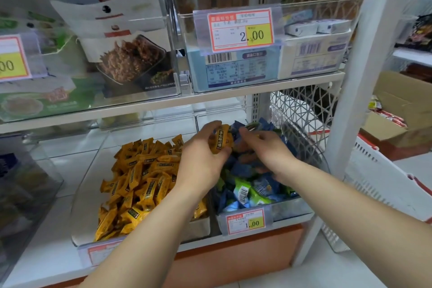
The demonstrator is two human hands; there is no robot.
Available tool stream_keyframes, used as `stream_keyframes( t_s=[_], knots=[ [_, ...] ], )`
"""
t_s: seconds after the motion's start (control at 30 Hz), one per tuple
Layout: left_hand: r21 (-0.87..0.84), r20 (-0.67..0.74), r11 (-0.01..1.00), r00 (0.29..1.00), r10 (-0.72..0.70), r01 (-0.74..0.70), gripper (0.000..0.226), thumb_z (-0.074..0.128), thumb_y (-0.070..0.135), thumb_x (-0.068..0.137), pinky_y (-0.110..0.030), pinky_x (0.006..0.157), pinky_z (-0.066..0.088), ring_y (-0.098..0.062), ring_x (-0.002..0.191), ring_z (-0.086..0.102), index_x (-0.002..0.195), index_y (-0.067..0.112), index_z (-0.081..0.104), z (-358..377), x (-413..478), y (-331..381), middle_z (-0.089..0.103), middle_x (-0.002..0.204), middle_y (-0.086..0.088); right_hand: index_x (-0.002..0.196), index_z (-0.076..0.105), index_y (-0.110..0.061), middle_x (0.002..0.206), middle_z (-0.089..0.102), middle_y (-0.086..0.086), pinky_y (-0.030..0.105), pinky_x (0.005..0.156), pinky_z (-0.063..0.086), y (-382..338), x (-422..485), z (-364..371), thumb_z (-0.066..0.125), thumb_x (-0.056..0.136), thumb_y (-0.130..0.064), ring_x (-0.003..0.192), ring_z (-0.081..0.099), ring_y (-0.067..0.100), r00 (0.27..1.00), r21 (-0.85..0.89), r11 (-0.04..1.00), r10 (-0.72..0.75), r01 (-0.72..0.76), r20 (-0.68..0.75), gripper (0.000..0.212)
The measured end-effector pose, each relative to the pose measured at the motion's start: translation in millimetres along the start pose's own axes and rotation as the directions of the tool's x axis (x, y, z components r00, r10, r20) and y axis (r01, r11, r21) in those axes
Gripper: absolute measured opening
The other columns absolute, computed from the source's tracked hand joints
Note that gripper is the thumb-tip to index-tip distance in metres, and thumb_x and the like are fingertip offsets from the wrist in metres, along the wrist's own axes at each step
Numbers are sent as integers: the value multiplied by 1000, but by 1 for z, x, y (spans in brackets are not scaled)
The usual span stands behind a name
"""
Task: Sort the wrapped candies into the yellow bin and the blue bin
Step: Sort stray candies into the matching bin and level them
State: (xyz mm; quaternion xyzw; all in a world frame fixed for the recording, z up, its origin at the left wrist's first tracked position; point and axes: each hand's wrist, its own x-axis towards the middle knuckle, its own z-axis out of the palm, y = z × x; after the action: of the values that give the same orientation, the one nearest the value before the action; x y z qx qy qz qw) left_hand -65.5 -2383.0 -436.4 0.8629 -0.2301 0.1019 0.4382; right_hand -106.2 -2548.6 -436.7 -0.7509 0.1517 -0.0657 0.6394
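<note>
On the lowest shelf (58, 170), over the back of the blue bin (289, 208), the left hand (201, 161) is clamped on a bunch of yellow wrapped candies (221, 139), while the right hand (268, 147) digs among the blue ones, its grip hidden. Sorting looks well along: the yellow bin (88, 189) beside it holds only yellow.

Yellow candies (221, 139) held above blue bin (289, 208); yellow bin (201, 225) left, full.
</note>
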Motion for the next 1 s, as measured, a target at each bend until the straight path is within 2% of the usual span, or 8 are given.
stream_keyframes(
  t_s=[0.13,0.3,0.4,0.47,0.57,0.7,0.9,1.0],
  knots=[
    [-87,-9,993,997,-78,77,50,80,37,79,-6,62,42,9,83,62,123,40,58,-17,4,-10,64,86,22,93,69,-8,78,65,5,30,64,42,-4,1,-6,66,89,-53,72,61,17,985,-258,953,-170,159,-21,45],
    [-80,-58,986,987,-151,146,54,82,46,75,-25,74,50,-17,102,62,123,41,59,-53,6,-35,66,113,-1,111,50,-25,103,59,1,11,57,41,-12,0,15,63,94,-21,81,56,8,975,-186,974,-93,131,201,22],
    [48,-52,983,983,-175,178,63,80,45,78,-11,65,45,-2,90,59,135,40,53,-77,2,-55,61,131,-2,108,52,-30,99,62,-6,17,63,46,-16,1,35,63,90,-16,81,60,8,956,-257,929,-218,264,197,25],
    [157,-41,970,982,-182,186,68,78,45,81,-9,72,46,0,88,62,142,38,48,-89,-2,-66,60,136,-1,108,57,-36,105,67,-12,22,77,51,-20,1,51,68,86,-21,95,64,7,931,-296,891,-283,344,230,29],
    [257,-64,943,977,-203,213,69,71,48,86,-32,101,45,-22,123,57,147,33,43,-100,-6,-75,59,139,-1,106,66,-38,113,69,-13,27,91,50,-24,1,75,74,85,-37,106,62,6,891,-325,838,-355,437,284,23],
    [271,-134,951,984,-119,152,51,66,45,90,-31,101,44,-22,122,57,137,27,56,-106,-8,-68,61,136,-2,122,64,-38,124,61,-12,29,92,45,-23,4,80,65,86,-56,111,53,9,867,-563,661,-409,496,284,41],
    [256,94,967,995,-14,-11,58,55,61,86,-19,84,43,-8,108,61,136,33,53,-69,-22,-44,67,123,10,104,69,-26,108,68,-9,25,85,46,-13,28,24,62,95,-30,104,62,12,939,-551,764,-321,336,127,12],
    [272,215,962,976,-23,-37,66,50,72,83,-19,88,41,-9,119,56,139,38,44,-48,-32,-47,59,134,13,101,70,-29,106,67,-12,25,89,47,-6,41,22,63,94,-25,103,62,10,918,-545,739,-327,396,224,10]
  ],
)
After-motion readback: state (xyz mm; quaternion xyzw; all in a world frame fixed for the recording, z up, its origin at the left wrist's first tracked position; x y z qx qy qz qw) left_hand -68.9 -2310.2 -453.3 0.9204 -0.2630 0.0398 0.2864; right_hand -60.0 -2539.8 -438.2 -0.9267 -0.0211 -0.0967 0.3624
